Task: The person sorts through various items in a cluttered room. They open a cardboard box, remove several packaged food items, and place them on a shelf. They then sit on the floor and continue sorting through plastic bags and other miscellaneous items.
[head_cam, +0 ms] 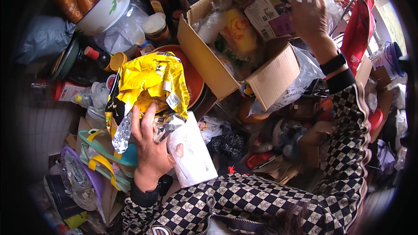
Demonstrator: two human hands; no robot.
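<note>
My left hand (152,153) grips a white plastic-wrapped paper pack (192,151), its thumb across the pack's face. Its fingers also lie against a crumpled yellow plastic bag (147,78) with a silvery lining. My right hand (310,16), slightly blurred, reaches over a purple-and-white printed carton (269,11) and clear plastic film. Whether its fingers hold either one is hard to make out. Between the hands stands an open cardboard box (209,62), holding a yellow package (240,31) and other plastic-wrapped items.
Bottles and jars (156,26) crowd the back beside an enamel basin (99,8). An orange-red round bowl (192,75) sits partly under the yellow bag. A clear zip bag with yellow handles (107,160) stands left. Plastic bags and cardboard scraps (277,166) clutter the right.
</note>
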